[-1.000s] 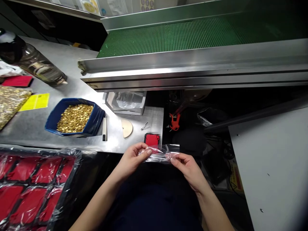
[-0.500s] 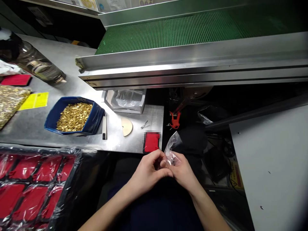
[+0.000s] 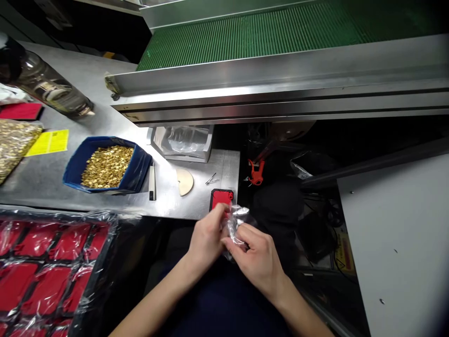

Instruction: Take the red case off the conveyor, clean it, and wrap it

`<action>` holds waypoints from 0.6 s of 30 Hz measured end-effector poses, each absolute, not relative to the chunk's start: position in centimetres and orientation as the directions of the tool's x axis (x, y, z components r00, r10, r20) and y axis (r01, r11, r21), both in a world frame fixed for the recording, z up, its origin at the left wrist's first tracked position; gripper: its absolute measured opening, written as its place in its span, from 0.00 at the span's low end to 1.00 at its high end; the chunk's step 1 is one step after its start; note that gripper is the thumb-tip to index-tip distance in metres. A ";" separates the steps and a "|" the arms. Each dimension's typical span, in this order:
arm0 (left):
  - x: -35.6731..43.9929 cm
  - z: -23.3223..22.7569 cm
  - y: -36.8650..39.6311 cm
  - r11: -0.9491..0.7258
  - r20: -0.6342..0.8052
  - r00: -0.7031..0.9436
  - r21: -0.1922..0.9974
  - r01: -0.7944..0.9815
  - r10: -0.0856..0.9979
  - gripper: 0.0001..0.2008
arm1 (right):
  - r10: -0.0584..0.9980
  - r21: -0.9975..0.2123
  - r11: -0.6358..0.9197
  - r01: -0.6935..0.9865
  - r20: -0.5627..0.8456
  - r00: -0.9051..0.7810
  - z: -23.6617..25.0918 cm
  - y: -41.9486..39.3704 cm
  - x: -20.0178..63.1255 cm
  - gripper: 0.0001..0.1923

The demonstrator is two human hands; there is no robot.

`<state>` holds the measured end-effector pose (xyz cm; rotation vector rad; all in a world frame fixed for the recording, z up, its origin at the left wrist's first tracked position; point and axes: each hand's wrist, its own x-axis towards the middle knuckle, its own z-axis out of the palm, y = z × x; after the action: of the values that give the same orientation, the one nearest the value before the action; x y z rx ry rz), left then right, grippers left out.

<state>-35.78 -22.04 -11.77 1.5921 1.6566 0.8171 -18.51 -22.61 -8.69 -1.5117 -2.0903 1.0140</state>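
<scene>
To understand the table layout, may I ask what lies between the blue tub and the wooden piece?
In the head view, a slim pale tool lies between the blue tub and the wooden piece.

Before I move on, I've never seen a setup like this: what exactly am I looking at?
No robot here: the left hand and right hand are a person's own, bare. The view comes from a camera worn on that person's head, looking forward and down. Both hands hold crumpled clear plastic. Just beyond it, a red piece lies on the metal bench. Also there: a blue bin of gold bits, a grey tray and a bottle. The green belt runs across the top.
</scene>
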 end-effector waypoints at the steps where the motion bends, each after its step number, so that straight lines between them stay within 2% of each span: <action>1: -36.3 -11.7 -21.6 0.113 -0.051 -0.126 0.824 0.555 0.991 0.10 | 0.933 -0.660 0.182 0.729 -0.117 -0.339 -8.8 -22.7 -18.3 0.20; 3: -37.2 -11.5 -21.0 0.202 -0.029 -0.320 0.827 0.524 0.947 0.07 | 0.947 -0.479 0.207 0.853 -0.121 -0.298 -9.3 -22.7 -17.7 0.15; 4: -37.5 -11.5 -20.9 0.221 -0.042 -0.348 0.841 0.493 0.936 0.07 | 0.950 -0.397 0.223 0.890 -0.116 -0.290 -9.6 -22.7 -17.5 0.12; 5: -37.7 -11.5 -21.1 0.229 -0.080 -0.324 0.862 0.452 0.943 0.07 | 0.948 -0.343 0.249 0.906 -0.104 -0.300 -9.9 -22.6 -17.5 0.08; 7: -37.5 -11.5 -22.0 0.238 -0.182 -0.178 0.896 0.375 0.967 0.06 | 0.942 -0.325 0.295 0.899 -0.059 -0.330 -10.3 -22.1 -18.1 0.05; 9: -37.2 -11.6 -23.2 0.265 -0.260 -0.063 0.896 0.356 0.964 0.06 | 0.957 -0.383 0.251 0.889 -0.042 -0.289 -10.5 -21.4 -19.3 0.05; 12: -37.9 -11.8 -24.9 0.311 -0.345 0.040 0.886 0.344 0.938 0.05 | 0.975 -0.490 0.085 0.868 -0.140 -0.174 -10.2 -20.0 -20.9 0.19; 14: -39.3 -12.1 -25.9 0.385 -0.418 0.110 0.893 0.234 0.902 0.05 | 0.923 -0.627 0.048 0.778 -0.269 -0.274 -9.6 -19.1 -20.9 0.15; 15: -40.1 -12.4 -26.4 0.438 -0.458 0.136 0.886 0.155 0.879 0.07 | 0.864 -0.713 0.033 0.700 -0.332 -0.379 -9.5 -18.8 -20.5 0.09; 16: -40.9 -12.8 -26.9 0.491 -0.497 0.143 0.868 0.076 0.856 0.11 | 0.792 -0.789 -0.010 0.614 -0.381 -0.477 -9.4 -18.6 -20.0 0.09; 18: -42.4 -13.7 -28.0 0.568 -0.564 0.072 0.822 -0.041 0.822 0.17 | 0.684 -0.855 -0.230 0.465 -0.482 -0.547 -10.1 -18.6 -18.7 0.17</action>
<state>-42.45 -27.96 -13.67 0.7436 1.3516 0.7473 -18.75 -18.63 -10.10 -1.3935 -1.8292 1.8751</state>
